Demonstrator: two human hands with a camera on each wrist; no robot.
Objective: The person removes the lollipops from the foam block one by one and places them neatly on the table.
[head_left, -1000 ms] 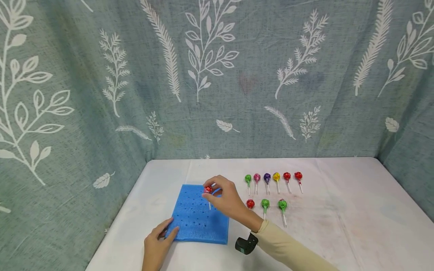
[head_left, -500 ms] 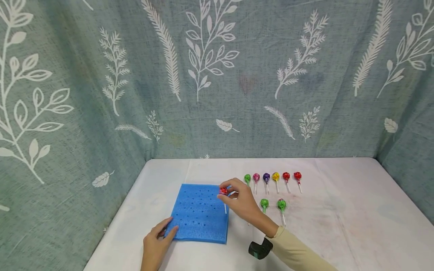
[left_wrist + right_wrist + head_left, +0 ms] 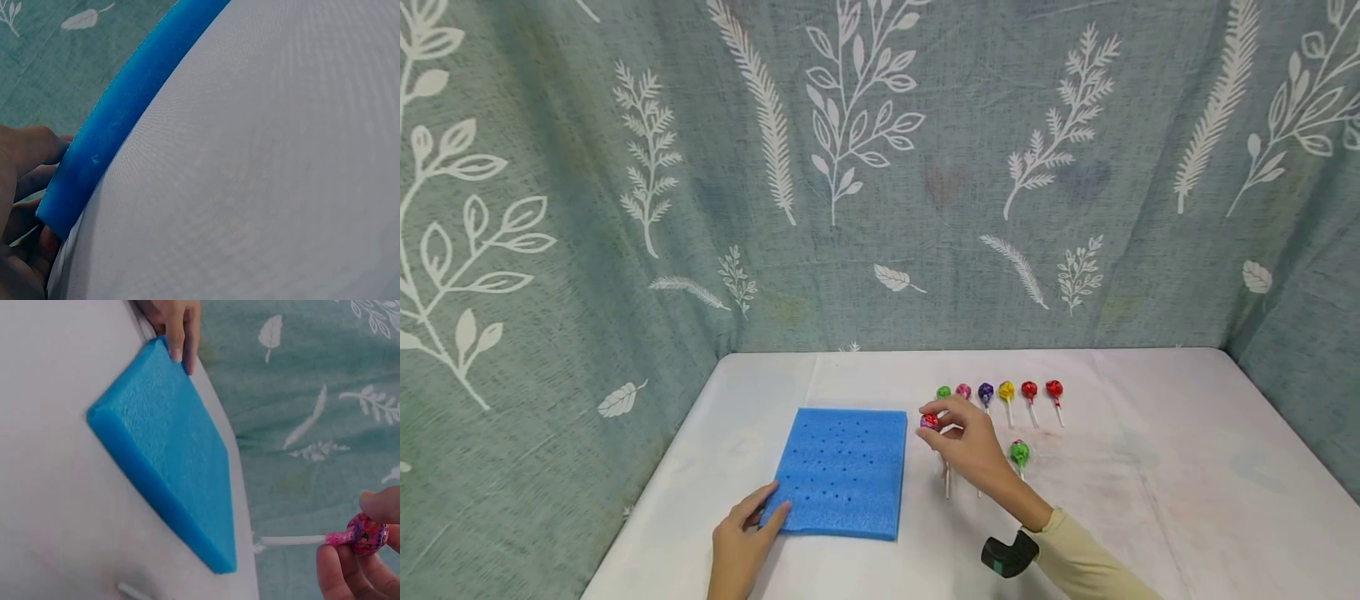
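The right hand (image 3: 964,437) is pinching a red lollipop (image 3: 928,422) by its wrapped head, now just right of the blue foam block (image 3: 842,471), having moved off it toward the lollipop rows (image 3: 1000,392) at centre frame. The left hand (image 3: 741,542) is still pressing relaxed fingers on the block's lower left corner on the white table (image 3: 1150,467).

A white-covered table (image 3: 1150,500) carries a blue foam block (image 3: 842,471) and loose lollipops (image 3: 1018,454) lying flat
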